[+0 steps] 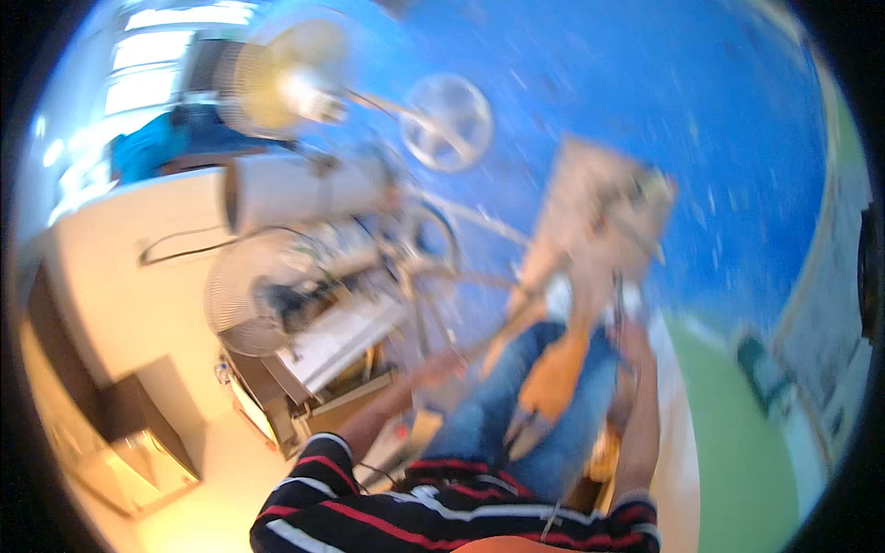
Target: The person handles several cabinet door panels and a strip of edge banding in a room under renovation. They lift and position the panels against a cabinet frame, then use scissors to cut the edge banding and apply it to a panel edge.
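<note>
Blue floor [737,138] spreads over the upper part of your view, and everything is softened by blur. On your left side stand a yellowish fan [277,83], a pale cylinder [313,189] lying sideways, and below it another fan [267,295]. You are seated, with jeans [479,405] under your striped shirt [396,507]. Between your thighs lies a long orange piece [555,373], with its narrow end toward your body; this is nearest to both of your hands. Beyond your knees a brown board [564,203] rests on the floor, with small objects on it too smeared to name. Your right hand [632,343] is beside your right knee, just next to a thin dark object [619,290] — whether your fingers close around it, I cannot tell. Your left hand [442,369] is out to the left of your leg — its grip also cannot be read.
</note>
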Available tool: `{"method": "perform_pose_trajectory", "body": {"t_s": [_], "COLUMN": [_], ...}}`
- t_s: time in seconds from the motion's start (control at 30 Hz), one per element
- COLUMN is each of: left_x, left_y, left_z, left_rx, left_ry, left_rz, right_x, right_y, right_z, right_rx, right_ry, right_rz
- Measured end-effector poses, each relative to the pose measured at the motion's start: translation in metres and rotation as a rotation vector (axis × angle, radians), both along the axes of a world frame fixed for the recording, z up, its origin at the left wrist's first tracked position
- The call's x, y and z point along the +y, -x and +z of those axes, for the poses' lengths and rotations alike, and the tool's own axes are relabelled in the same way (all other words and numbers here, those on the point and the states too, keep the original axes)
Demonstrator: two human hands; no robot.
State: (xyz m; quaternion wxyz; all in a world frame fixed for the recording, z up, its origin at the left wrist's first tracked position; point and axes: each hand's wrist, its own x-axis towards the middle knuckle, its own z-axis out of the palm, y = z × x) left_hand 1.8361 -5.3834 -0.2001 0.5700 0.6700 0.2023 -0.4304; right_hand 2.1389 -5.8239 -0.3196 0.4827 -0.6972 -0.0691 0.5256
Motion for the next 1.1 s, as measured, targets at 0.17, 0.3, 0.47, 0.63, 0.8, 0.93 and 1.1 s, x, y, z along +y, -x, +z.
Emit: {"method": "perform_pose_trajectory", "body": {"t_s": [0.17,0.3,0.47,0.63,0.8,0.93,1.1], "left_x": [0.01,-0.003,-0.007,-0.048,-0.105,-0.136,-0.17], "left_y": [-0.066,-0.086,-0.086,-0.034,0.038,0.092,0.147], "left_z": [0.071,0.139,0.224,0.234,0.249,0.294,0.327], "left_rx": [-0.323,-0.509,-0.46,-0.804,-0.823,-0.779,-0.862], "left_ry": [-0.146,-0.165,0.093,-0.055,-0.057,0.044,0.202], "left_rz": [0.075,0.177,0.353,0.287,0.351,0.236,0.087], "right_x": [0.095,0.162,0.203,0.204,0.184,0.186,0.178], "right_y": [0.09,0.138,0.166,0.222,0.343,0.44,0.524], "right_z": [0.132,0.226,0.319,0.345,0.358,0.38,0.381], "right_rx": [0.683,0.454,0.343,-0.015,-0.141,-0.259,-0.388], "right_ry": [-0.548,-0.652,-0.659,-0.625,-0.559,-0.596,-0.392], "right_rz": [-0.255,0.247,0.237,-0.066,-0.481,-0.964,-1.192]}}
